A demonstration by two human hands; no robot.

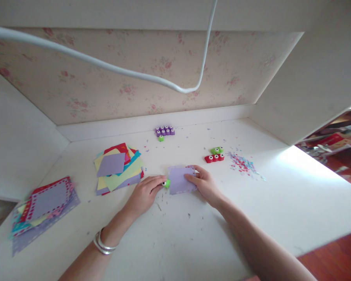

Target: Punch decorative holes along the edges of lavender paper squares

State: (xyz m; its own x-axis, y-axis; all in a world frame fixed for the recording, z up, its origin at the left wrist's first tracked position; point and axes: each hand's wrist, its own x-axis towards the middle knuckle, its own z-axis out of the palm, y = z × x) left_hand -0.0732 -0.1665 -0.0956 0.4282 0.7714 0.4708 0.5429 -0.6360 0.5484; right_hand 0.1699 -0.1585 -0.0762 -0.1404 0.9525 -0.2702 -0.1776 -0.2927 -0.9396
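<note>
My left hand [146,194] is closed around a small green craft punch [167,184], which sits at the left edge of a lavender paper sheet [179,180]. My right hand [206,184] pinches that sheet by its right edge, thumb on top. Small punched holes run along parts of the sheet's edges. Whether the paper lies inside the punch's slot I cannot tell. Right of the sheet stand red punches [216,158] in a row, with green punches [217,150] just behind them.
A stack of coloured paper [111,164] lies left of my hands. Further left is a pile of edge-punched sheets [49,201]. Purple punches [165,131] and one green punch [161,138] stand at the back. Paper confetti [244,164] is scattered right. A white cable [128,72] hangs in front.
</note>
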